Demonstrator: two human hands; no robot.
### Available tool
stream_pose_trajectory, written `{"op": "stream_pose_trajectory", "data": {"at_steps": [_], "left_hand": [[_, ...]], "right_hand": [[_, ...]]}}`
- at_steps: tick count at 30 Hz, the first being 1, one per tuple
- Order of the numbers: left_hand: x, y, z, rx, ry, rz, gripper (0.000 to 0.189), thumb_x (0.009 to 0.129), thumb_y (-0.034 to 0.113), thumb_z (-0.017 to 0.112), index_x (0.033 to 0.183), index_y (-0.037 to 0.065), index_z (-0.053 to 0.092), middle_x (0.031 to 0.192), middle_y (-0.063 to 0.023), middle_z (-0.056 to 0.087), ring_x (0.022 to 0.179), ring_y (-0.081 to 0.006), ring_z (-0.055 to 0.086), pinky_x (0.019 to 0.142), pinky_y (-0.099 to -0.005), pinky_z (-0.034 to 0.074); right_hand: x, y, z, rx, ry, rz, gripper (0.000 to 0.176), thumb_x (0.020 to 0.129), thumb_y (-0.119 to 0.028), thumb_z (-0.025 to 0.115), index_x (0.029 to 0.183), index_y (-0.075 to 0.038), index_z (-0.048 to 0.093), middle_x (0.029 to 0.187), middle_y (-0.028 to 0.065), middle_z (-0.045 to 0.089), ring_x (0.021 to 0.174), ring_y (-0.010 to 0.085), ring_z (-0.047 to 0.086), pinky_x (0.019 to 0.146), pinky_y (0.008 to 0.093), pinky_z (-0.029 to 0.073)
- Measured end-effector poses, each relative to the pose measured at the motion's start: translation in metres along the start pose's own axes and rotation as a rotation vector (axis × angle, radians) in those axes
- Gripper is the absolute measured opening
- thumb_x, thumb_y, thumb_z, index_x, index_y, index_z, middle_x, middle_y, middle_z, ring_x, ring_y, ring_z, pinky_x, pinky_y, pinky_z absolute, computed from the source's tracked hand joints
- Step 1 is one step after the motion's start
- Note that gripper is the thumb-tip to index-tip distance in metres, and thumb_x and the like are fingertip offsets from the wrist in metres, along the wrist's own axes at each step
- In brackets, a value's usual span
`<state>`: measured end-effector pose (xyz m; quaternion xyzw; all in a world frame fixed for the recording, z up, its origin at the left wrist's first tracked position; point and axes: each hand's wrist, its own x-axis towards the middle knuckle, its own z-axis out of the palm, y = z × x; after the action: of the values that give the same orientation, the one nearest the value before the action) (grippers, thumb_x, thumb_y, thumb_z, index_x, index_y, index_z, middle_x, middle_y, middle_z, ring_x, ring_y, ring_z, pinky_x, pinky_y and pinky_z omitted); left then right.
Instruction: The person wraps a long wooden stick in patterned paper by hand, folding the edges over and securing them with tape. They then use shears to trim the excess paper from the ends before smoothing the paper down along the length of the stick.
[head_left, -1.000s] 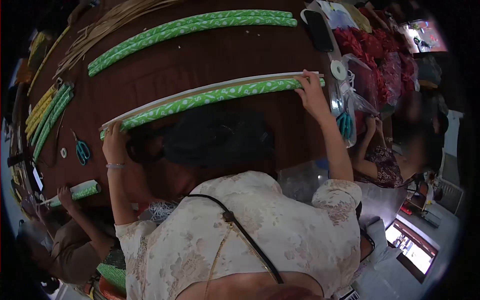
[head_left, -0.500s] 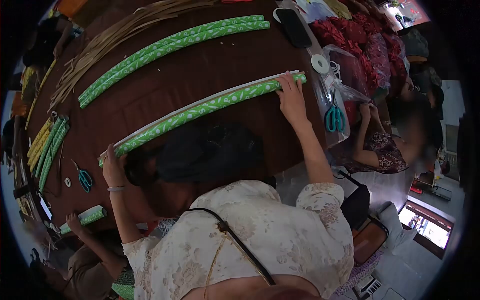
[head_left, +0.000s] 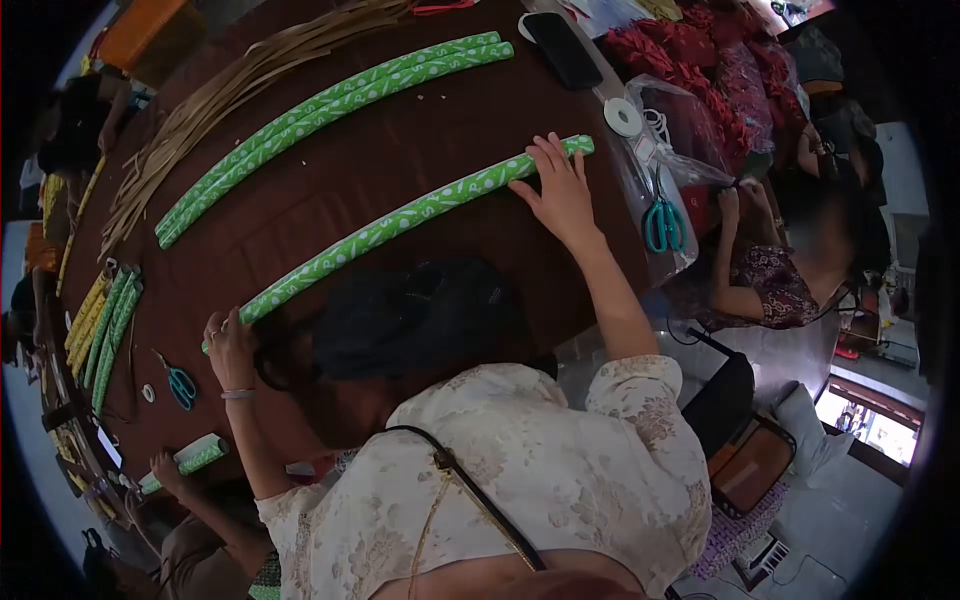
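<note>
A long, thin roll of green patterned wrapping paper (head_left: 400, 221) lies slantwise on the brown-covered table in front of me. My left hand (head_left: 231, 345) is closed round its near left end, fingers curled over it. Toward the far right end, my right hand (head_left: 562, 195) rests on the roll with its fingers laid flat across and the thumb spread away. Farther back, two similar green rolls (head_left: 340, 105) lie side by side. A dark cloth bag (head_left: 415, 318) sits between my body and the roll.
Brown paper strips (head_left: 240, 85) lie at the back left. A phone (head_left: 562, 50), tape roll (head_left: 622, 117) and teal scissors (head_left: 664, 225) are on the right; more scissors (head_left: 180, 386) lie left. Co-workers sit at both sides, one holding a short green roll (head_left: 201, 453).
The pale edge along the roll has disappeared, and green paper now covers that side. My right hand's thumb has spread away from its fingers. The view has shifted slightly.
</note>
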<state>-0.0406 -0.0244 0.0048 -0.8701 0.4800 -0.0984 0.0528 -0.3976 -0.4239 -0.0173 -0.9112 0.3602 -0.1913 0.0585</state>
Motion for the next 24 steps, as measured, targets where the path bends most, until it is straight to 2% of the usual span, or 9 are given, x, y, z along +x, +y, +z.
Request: {"op": "stream_pose_trajectory", "data": {"at_steps": [4, 6, 10, 12, 15, 17, 20, 22, 24], "left_hand": [[0.001, 0.004, -0.002, 0.001, 0.060, 0.013, 0.044, 0.082, 0.013, 0.060, 0.125, 0.012, 0.048, 0.107, -0.0130, 0.054, 0.102, -0.0303, 0.052, 0.083, -0.0409, 0.044], [0.003, 0.012, -0.010, -0.173, 0.105, -0.007, 0.052, 0.079, 0.012, 0.064, 0.128, 0.015, 0.047, 0.108, -0.0118, 0.054, 0.102, -0.0294, 0.052, 0.083, -0.0400, 0.044], [0.005, 0.015, -0.009, -0.295, 0.128, 0.078, 0.054, 0.076, 0.013, 0.067, 0.127, 0.015, 0.049, 0.108, -0.0107, 0.055, 0.101, -0.0291, 0.052, 0.083, -0.0395, 0.044], [0.009, 0.015, -0.004, -0.329, 0.225, 0.161, 0.055, 0.074, 0.013, 0.069, 0.126, 0.014, 0.050, 0.107, -0.0106, 0.055, 0.100, -0.0286, 0.052, 0.083, -0.0391, 0.043], [0.017, 0.010, -0.004, -0.268, 0.169, 0.142, 0.052, 0.075, 0.013, 0.068, 0.124, 0.013, 0.051, 0.108, -0.0110, 0.055, 0.099, -0.0284, 0.053, 0.083, -0.0394, 0.043], [0.028, -0.002, 0.009, -0.294, 0.120, 0.151, 0.051, 0.076, 0.013, 0.067, 0.124, 0.012, 0.051, 0.109, -0.0116, 0.054, 0.099, -0.0290, 0.053, 0.083, -0.0399, 0.043], [0.040, -0.006, 0.003, -0.407, 0.004, 0.144, 0.047, 0.079, 0.011, 0.063, 0.124, 0.011, 0.050, 0.109, -0.0126, 0.054, 0.100, -0.0306, 0.052, 0.084, -0.0406, 0.042], [0.047, -0.008, 0.002, -0.489, -0.061, 0.121, 0.045, 0.080, 0.010, 0.061, 0.124, 0.009, 0.049, 0.109, -0.0132, 0.054, 0.101, -0.0317, 0.051, 0.084, -0.0410, 0.042], [0.047, -0.014, 0.019, -0.530, 0.052, 0.198, 0.041, 0.082, 0.010, 0.059, 0.122, 0.007, 0.048, 0.111, -0.0137, 0.053, 0.102, -0.0326, 0.050, 0.085, -0.0407, 0.042]], "right_hand": [[0.005, 0.000, -0.004, 0.018, -0.052, 0.000, 0.060, 0.080, -0.047, 0.059, 0.121, -0.005, 0.048, 0.132, 0.0096, 0.043, 0.132, 0.0252, 0.029, 0.107, 0.0505, 0.020], [0.008, 0.001, -0.006, 0.019, -0.070, -0.002, 0.063, 0.079, -0.050, 0.059, 0.122, -0.004, 0.048, 0.132, 0.0095, 0.043, 0.132, 0.0249, 0.028, 0.107, 0.0502, 0.019], [0.016, 0.004, -0.006, -0.043, -0.143, -0.023, 0.073, 0.077, -0.059, 0.055, 0.125, -0.004, 0.046, 0.136, 0.0111, 0.040, 0.133, 0.0256, 0.027, 0.109, 0.0464, 0.018], [0.020, 0.005, -0.008, -0.065, -0.166, -0.035, 0.076, 0.077, -0.061, 0.053, 0.127, -0.004, 0.045, 0.137, 0.0118, 0.037, 0.133, 0.0258, 0.026, 0.109, 0.0450, 0.017], [0.032, 0.005, -0.010, -0.113, -0.264, -0.048, 0.081, 0.077, -0.064, 0.050, 0.131, -0.005, 0.042, 0.141, 0.0133, 0.033, 0.134, 0.0261, 0.024, 0.110, 0.0433, 0.016], [0.042, 0.007, -0.011, -0.104, -0.272, -0.126, 0.077, 0.077, -0.058, 0.055, 0.133, -0.007, 0.039, 0.140, 0.0111, 0.034, 0.134, 0.0248, 0.024, 0.111, 0.0429, 0.015], [0.054, 0.009, -0.005, -0.027, -0.236, -0.187, 0.085, 0.078, -0.063, 0.051, 0.137, -0.007, 0.031, 0.143, 0.0128, 0.030, 0.134, 0.0257, 0.023, 0.111, 0.0438, 0.012], [0.051, -0.006, -0.003, 0.031, -0.155, -0.276, 0.076, 0.082, -0.055, 0.052, 0.138, -0.011, 0.030, 0.144, 0.0094, 0.029, 0.135, 0.0234, 0.023, 0.111, 0.0446, 0.011], [0.043, -0.031, -0.004, 0.110, -0.141, -0.320, 0.064, 0.085, -0.041, 0.055, 0.138, -0.015, 0.031, 0.143, 0.0054, 0.031, 0.134, 0.0212, 0.025, 0.111, 0.0449, 0.013]]}}
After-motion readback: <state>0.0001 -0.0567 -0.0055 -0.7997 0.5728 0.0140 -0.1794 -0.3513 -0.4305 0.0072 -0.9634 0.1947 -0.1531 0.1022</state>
